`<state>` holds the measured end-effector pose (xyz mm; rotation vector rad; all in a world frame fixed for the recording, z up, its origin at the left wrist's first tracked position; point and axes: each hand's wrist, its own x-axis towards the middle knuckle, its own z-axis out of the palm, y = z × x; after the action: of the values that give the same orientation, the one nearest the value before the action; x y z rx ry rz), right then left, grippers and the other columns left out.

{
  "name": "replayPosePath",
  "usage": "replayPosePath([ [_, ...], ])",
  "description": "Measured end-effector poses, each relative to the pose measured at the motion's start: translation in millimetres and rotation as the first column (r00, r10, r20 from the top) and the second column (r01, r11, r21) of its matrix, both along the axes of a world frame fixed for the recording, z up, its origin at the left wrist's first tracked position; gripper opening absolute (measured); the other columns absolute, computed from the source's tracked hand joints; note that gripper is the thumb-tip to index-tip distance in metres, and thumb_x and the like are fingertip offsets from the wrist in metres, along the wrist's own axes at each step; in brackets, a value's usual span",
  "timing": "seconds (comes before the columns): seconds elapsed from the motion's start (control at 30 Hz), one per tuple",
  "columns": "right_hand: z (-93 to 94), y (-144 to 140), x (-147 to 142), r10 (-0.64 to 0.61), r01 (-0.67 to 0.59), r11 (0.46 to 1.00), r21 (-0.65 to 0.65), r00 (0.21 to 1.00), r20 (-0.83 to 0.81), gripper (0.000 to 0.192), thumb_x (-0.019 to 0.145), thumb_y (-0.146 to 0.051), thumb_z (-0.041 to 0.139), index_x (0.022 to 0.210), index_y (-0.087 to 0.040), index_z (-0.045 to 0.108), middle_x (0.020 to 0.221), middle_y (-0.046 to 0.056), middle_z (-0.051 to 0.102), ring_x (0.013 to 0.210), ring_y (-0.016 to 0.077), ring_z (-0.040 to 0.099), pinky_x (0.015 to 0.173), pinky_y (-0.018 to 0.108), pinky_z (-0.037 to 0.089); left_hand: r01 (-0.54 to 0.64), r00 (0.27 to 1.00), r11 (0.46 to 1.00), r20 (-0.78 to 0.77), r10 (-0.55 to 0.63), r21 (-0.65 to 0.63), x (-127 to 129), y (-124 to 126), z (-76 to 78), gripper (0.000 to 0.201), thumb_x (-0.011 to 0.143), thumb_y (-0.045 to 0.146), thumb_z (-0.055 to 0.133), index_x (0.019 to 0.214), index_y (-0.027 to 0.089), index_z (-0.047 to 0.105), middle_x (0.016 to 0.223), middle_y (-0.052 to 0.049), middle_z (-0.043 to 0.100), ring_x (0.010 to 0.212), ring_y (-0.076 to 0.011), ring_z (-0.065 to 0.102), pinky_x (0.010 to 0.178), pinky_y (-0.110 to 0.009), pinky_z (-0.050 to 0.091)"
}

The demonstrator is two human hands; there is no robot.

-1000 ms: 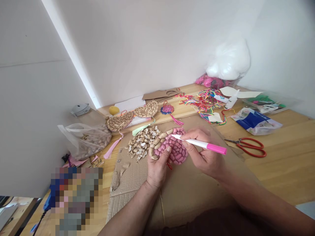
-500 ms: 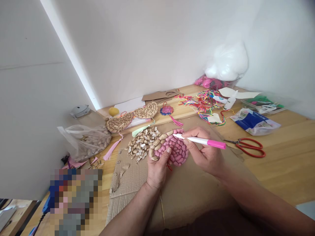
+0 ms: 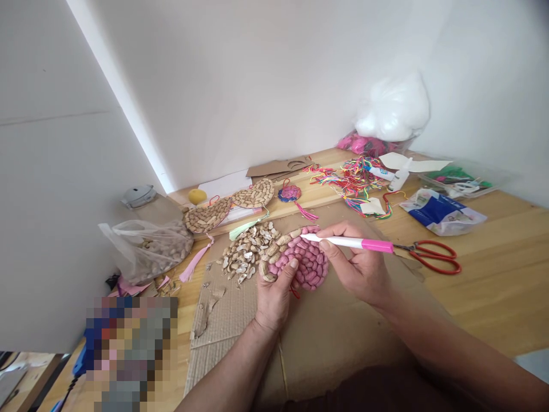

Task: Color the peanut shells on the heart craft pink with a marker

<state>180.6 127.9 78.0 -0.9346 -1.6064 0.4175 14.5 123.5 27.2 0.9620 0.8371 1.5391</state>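
Observation:
My left hand (image 3: 277,294) grips the near-left edge of a round peanut-shell disc (image 3: 309,264), thumb on top and the other fingers mostly hidden. Most of the disc's shells are pink, while those along its upper-left edge are bare tan. Between the thumb and fingers of my right hand (image 3: 358,266) is a white marker (image 3: 343,241) with a pink end. Its tip points left and meets the shells at the disc's top edge. A loop of red cord (image 3: 294,292) shows below the disc. Beside it lies a pile of loose peanut shells (image 3: 246,254).
Cardboard (image 3: 334,343) lies under my hands. Red-handled scissors (image 3: 435,257) are at the right, near a blue-and-white packet (image 3: 444,212). Colourful threads (image 3: 360,174) lie behind. Tan shell pieces (image 3: 208,214) with tassels, a small pink-and-blue disc (image 3: 289,193) and a bag of peanuts (image 3: 150,249) sit further back and left.
The view has shifted very slightly. Both hands keep their grip, and the marker tip stays at the top edge of the disc with hardly any movement.

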Motion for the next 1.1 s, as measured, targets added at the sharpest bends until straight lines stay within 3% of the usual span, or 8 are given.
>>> replayPosePath([
  [0.23,-0.3,2.7,-0.7,0.041,-0.068,0.990,-0.124,0.976,-0.213,0.008,0.099,-0.030,0.062,0.105,-0.025,0.065,0.095,0.002,0.070,0.087,0.0173,0.069,0.076,0.030,0.053,-0.013,0.999,0.998,-0.052,0.009,-0.065,-1.1,-1.0,-6.2,0.039,0.078,0.039,0.086,0.111,0.022,0.071,0.101,-0.006,0.078,0.108,-0.0272,0.072,0.102,-0.047,0.057],
  [0.47,-0.7,7.2,3.8,-0.069,0.048,0.989,-0.141,0.987,-0.144,0.010,0.099,-0.033,0.062,0.098,-0.023,0.066,0.082,0.000,0.069,0.075,0.0161,0.066,0.069,0.029,0.050,-0.010,0.995,0.999,-0.101,0.005,-0.047,-1.5,-2.7,-10.8,0.029,0.079,0.038,0.085,0.099,0.023,0.072,0.090,-0.005,0.078,0.109,-0.0270,0.073,0.106,-0.051,0.055],
  [0.73,6.5,-1.2,0.9,-0.119,0.113,0.988,0.109,0.992,0.049,0.005,0.098,-0.022,0.060,0.097,-0.021,0.065,0.088,0.003,0.068,0.082,0.0175,0.065,0.074,0.032,0.049,-0.007,0.992,0.999,-0.127,0.001,-0.044,-3.0,-2.6,-11.9,0.026,0.080,0.038,0.084,0.096,0.022,0.072,0.088,-0.005,0.078,0.110,-0.0275,0.072,0.107,-0.051,0.054],
  [0.9,6.2,-2.4,0.7,-0.102,0.100,0.988,0.115,0.995,0.013,0.004,0.098,-0.020,0.061,0.097,-0.022,0.064,0.089,0.002,0.067,0.085,0.0169,0.065,0.076,0.031,0.049,-0.023,0.991,0.999,-0.135,0.018,-0.031,-3.6,-3.2,-11.9,0.031,0.079,0.039,0.085,0.101,0.022,0.073,0.089,-0.005,0.078,0.107,-0.0266,0.073,0.105,-0.050,0.056],
  [1.1,5.6,-1.8,-2.0,-0.122,0.128,0.986,0.108,0.990,-0.064,0.002,0.097,-0.020,0.064,0.097,-0.022,0.064,0.086,0.000,0.066,0.075,0.0129,0.063,0.068,0.027,0.049,-0.008,0.990,1.000,-0.139,0.004,-0.026,-3.1,-4.3,-11.2,0.029,0.079,0.040,0.084,0.100,0.022,0.073,0.090,-0.006,0.079,0.107,-0.0267,0.073,0.105,-0.050,0.056],
])
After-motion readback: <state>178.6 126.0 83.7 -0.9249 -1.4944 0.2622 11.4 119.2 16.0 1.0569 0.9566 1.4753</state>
